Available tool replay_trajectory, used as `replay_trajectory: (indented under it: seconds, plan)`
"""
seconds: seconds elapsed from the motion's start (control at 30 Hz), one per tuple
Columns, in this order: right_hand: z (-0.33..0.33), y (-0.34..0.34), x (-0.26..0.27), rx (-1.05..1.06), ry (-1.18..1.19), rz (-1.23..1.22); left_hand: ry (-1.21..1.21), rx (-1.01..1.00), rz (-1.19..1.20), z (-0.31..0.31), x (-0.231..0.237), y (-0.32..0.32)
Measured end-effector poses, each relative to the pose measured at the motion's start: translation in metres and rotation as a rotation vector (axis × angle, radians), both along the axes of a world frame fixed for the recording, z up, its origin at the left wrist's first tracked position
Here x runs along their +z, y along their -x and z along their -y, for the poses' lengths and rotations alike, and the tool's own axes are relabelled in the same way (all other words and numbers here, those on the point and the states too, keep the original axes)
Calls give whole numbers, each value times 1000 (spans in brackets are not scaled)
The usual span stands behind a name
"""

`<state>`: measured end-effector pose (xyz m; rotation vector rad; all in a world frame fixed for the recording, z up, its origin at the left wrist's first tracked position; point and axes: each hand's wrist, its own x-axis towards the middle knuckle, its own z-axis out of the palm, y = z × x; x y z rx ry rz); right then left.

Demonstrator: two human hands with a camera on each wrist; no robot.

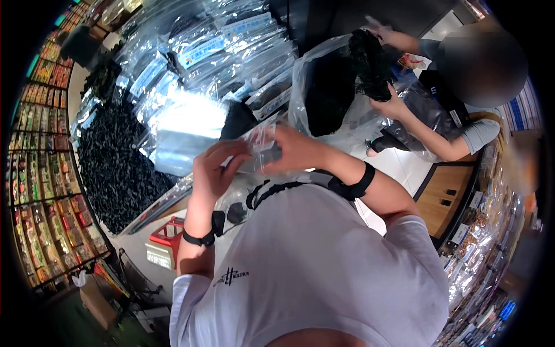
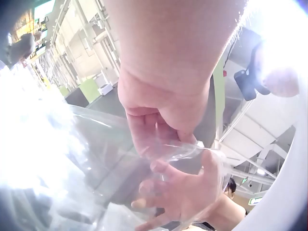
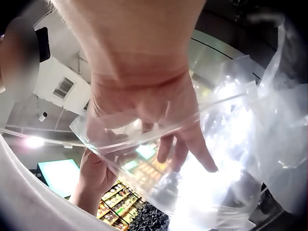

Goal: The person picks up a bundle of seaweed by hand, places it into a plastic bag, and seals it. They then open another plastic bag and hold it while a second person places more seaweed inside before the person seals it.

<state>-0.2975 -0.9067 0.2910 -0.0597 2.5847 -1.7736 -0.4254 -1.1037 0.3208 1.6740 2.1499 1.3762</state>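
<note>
A clear plastic bag (image 1: 261, 156) is held up between both hands in front of the shirt. My left hand (image 1: 214, 169) pinches its edge with thumb and curled fingers. In the right wrist view, the bag's mouth crosses my right hand (image 3: 144, 103), whose fingers reach inside. Those fingers spread out under the clear film (image 2: 101, 149) in the left wrist view. Just beyond the hands lie a shiny stack of flat plastic bags (image 1: 191, 136) and a heap of black dried pieces (image 1: 113, 168).
Sealed clear packs with blue-and-white labels (image 1: 202, 52) cover the far table. At right, another person grips a dark frilly clump (image 1: 373, 66) beside a large plastic-lined bag (image 1: 298, 95). A red-and-white device (image 1: 163, 246) sits at lower left; stocked shelves (image 1: 46, 173) line the left.
</note>
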Motion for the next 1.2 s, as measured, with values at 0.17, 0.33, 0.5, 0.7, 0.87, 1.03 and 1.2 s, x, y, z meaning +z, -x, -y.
replay_trajectory:
  seconds: [0.17, 0.33, 0.5, 0.7, 0.87, 1.03, 1.2]
  plan:
    - [2, -7, 12, -31, -138, 116, -11, 59, 0, 7, 4, -2]
    - [-9, -18, 11, 2, -278, 67, -16, 196, -33, 28, 3, 7]
    - [0, -17, 18, -4, -511, 49, 9, 231, -30, 51, -10, 8]
    - [25, -16, 36, 109, -674, 60, -2, 354, 9, 78, -19, 8]
    - [48, 0, 46, 361, -628, 321, -43, 485, 0, 107, -32, 16]
    - [56, 16, 32, 321, -512, 327, -90, 432, 168, 117, -39, 18]
    - [66, 20, 31, 253, -461, 424, -30, 365, 214, 115, -50, 19]
